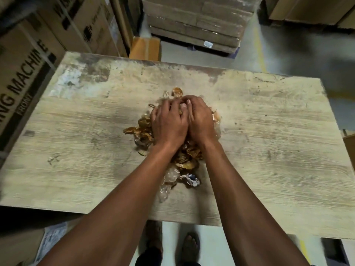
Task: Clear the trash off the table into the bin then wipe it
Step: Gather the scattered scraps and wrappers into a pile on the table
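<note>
A worn wooden table [269, 131] is carrying one heap of crumpled wrappers [184, 160] sitting at its middle.

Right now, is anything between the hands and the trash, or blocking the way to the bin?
Nothing is between them: the left hand and right hand already rest on the trash pile on the table. No bin is in view, so that path cannot be judged.

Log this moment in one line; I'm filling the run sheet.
both hands gathering trash pile | table unwiped | bin unseen
</note>
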